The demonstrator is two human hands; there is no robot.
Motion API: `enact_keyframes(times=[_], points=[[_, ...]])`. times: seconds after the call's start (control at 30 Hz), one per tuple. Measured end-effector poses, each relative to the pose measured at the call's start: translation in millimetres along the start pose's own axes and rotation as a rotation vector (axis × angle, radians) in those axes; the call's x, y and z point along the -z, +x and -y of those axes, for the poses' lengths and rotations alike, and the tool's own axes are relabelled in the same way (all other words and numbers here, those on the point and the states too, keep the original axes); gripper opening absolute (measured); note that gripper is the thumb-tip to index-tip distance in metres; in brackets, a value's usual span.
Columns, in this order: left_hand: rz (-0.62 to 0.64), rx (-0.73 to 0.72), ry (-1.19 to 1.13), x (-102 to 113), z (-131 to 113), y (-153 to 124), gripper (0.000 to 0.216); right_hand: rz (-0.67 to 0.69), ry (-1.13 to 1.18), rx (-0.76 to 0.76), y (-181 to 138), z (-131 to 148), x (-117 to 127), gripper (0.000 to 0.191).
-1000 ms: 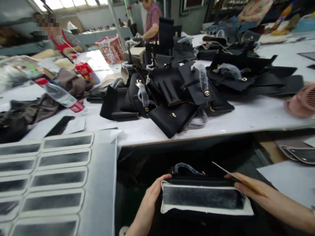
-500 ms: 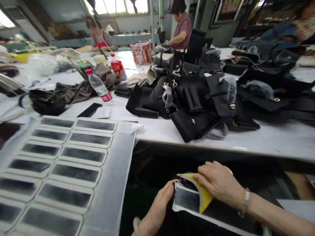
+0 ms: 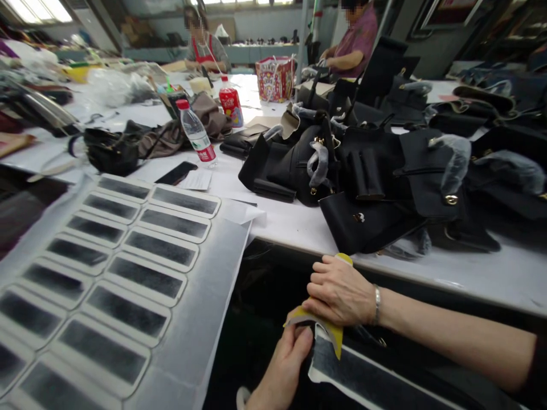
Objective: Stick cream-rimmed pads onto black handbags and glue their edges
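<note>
My right hand (image 3: 342,289) is closed around a bent yellow sheet with a pale underside (image 3: 335,335); one end sticks out above my knuckles and the other curves down over a long black strip with white edges (image 3: 363,367). At the near end of that strip, my left hand (image 3: 284,359) is closed, thumb and fingers gripping the strip's end. The yellow sheet's tip reaches my left fingers. Dark material lies beneath the strip, its shape hard to make out.
To the left, pale rounded pieces with black centres (image 3: 137,278) lie in rows on a grey sheet (image 3: 188,341). Black bags (image 3: 282,165) crowd the white table (image 3: 290,222). A water bottle (image 3: 196,136), a phone (image 3: 177,172) and a red bottle (image 3: 231,102) stand or lie behind. Two people work farther back.
My right hand has moved left and up with the yellow sheet, close to my left hand. More of the black strip shows. The view has shifted, so the table things sit farther right.
</note>
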State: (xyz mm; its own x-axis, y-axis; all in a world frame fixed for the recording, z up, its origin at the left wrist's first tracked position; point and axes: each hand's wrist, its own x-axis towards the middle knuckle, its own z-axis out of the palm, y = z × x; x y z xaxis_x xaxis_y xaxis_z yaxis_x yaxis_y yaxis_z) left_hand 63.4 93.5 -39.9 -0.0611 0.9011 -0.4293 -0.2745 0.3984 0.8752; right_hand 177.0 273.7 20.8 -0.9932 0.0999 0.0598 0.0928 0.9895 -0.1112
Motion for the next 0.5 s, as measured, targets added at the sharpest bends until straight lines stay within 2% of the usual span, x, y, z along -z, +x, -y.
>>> enact_keyframes(times=[0.27,0.37,0.5], points=[[-0.23,-0.082,-0.219,-15,17,-4,0.083,0.003,0.021,0.161,14,-7,-3,0.046],[-0.299,-0.109,-0.21,-19,20,-6,0.074,0.0,0.022,0.19,15,-7,-4,0.045],[-0.31,-0.136,-0.103,-18,20,-7,0.055,-0.014,0.028,0.22,15,-8,-5,0.046]])
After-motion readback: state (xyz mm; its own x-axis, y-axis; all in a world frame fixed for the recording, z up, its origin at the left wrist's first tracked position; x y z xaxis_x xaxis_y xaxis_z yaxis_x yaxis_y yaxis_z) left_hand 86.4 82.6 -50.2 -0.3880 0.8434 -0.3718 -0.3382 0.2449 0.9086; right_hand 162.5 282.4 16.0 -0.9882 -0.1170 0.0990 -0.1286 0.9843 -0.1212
